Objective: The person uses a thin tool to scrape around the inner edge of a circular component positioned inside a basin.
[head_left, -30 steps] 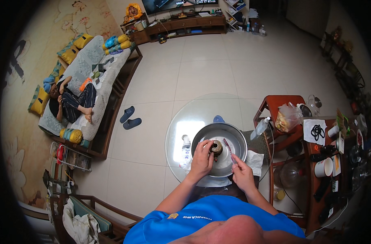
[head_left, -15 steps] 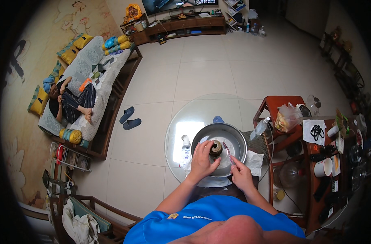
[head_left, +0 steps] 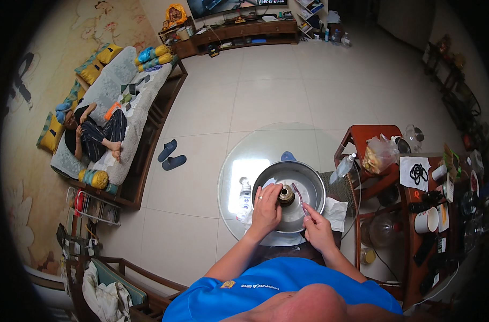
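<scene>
A wide grey metal basin (head_left: 320, 182) stands on a round glass table (head_left: 236, 142). Over it, my left hand (head_left: 266, 210), with a ring on one finger, is closed on the side of a small brownish round metal part (head_left: 286, 195). That part has a dark round hole on top; its lower side is hidden. From the right, my right hand (head_left: 318, 231) pinches the handle of a slim toothbrush (head_left: 298, 196). Its head reaches up beside the metal part; whether they touch I cannot tell.
A white bottle (head_left: 244, 188) lies left of the basin, a clear spray bottle (head_left: 343, 168) to its right. White cloth (head_left: 336, 214) lies beside the rim. A red stool (head_left: 362, 134) holds a bag. At right is a cluttered shelf (head_left: 416, 236). A person rests on the sofa (head_left: 108, 91).
My left thumb has drawn in toward the fingers, and the hand sits differently on the metal part, which has shifted slightly. My right hand and the toothbrush have barely moved.
</scene>
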{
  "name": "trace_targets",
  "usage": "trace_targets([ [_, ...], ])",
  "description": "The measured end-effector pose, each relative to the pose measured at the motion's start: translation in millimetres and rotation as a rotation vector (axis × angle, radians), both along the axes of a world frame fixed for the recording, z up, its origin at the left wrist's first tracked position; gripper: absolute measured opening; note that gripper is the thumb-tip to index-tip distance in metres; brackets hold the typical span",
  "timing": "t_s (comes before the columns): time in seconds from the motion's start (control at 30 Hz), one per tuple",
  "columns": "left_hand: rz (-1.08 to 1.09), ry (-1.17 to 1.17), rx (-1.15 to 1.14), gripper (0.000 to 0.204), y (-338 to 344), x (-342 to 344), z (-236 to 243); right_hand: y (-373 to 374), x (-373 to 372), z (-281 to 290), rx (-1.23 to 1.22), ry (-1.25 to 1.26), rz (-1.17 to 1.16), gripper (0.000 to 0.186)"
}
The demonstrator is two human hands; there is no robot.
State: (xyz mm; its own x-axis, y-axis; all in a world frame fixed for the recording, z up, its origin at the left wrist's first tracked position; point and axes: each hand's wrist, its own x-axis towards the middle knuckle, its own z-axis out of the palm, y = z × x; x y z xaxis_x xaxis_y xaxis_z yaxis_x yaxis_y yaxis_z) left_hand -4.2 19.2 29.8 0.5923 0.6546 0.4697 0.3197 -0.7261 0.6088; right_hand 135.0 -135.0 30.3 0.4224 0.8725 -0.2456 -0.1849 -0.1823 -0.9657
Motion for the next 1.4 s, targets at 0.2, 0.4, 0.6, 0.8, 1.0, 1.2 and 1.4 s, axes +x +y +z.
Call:
trace_targets([
  [0.2, 0.012, 0.011, -0.006, 0.06, 1, 1, -5, 0, 1, 2, 0.007, 0.03, -0.022, 0.045],
  [0.4, 0.103, -0.021, -0.044, 0.051, 1, 1, -14, 2, 2, -2, -0.047, -0.007, 0.019, 0.045],
  [0.6, 0.1, 0.028, -0.024, 0.05, 1, 2, -10, 2, 2, 6, 0.003, -0.001, -0.006, 0.044],
  [0.8, 0.079, 0.037, -0.019, 0.054, 1, -1, -9, 2, 2, 5, -0.027, 0.02, -0.001, 0.045],
  [1.0, 0.084, 0.004, -0.004, 0.054, -5, 2, 9, 3, 1, 6, -0.05, -0.02, 0.007, 0.045],
  [1.2, 0.098, 0.035, 0.011, 0.055, -3, 3, 0, 2, -2, 6, 0.029, 0.07, -0.016, 0.045],
  [1.4, 0.102, 0.048, 0.012, 0.059, -3, 2, -3, 2, 0, 4, -0.045, 0.012, -0.009, 0.045],
])
